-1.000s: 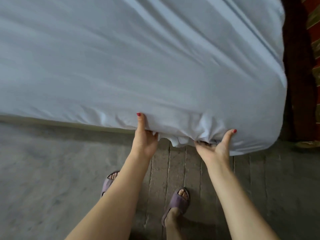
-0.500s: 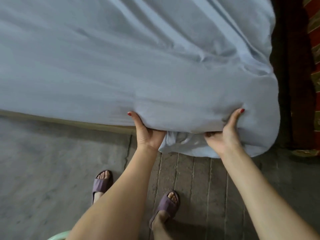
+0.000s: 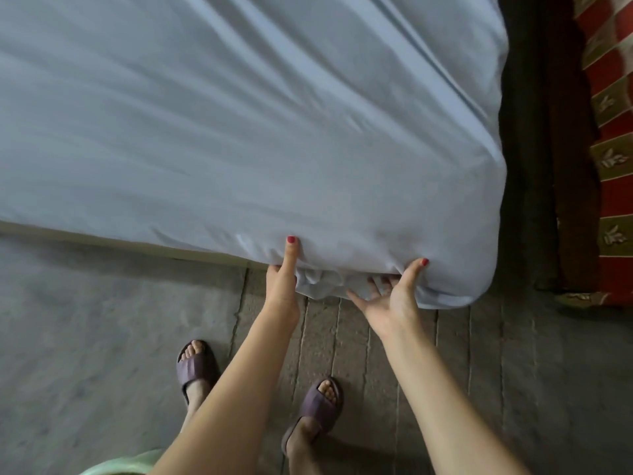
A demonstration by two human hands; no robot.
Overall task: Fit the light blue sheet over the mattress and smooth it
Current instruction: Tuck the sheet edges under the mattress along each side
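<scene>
The light blue sheet [image 3: 239, 132] covers the top of the mattress and wraps its near right corner, with long creases running across it. A cream strip of the mattress [image 3: 85, 236] shows below the sheet's hem at the left. Loose fabric bunches under the near edge between my hands. My left hand [image 3: 283, 279] grips that edge, thumb up on the side and fingers hidden underneath. My right hand [image 3: 394, 296] is palm up beside it, its thumb pressed on the sheet's side and its fingers pushed into the bunched fabric.
I stand on a grey floor [image 3: 102, 337] in purple slippers [image 3: 195, 366], close to the bed's near edge. A dark wooden frame [image 3: 561, 166] and a red patterned rug [image 3: 613, 97] lie past the right side of the mattress.
The mattress corner has come down from half a second ago. Both hands sit lower on the sheet's edge, the right hand now closer to the left with its palm more open.
</scene>
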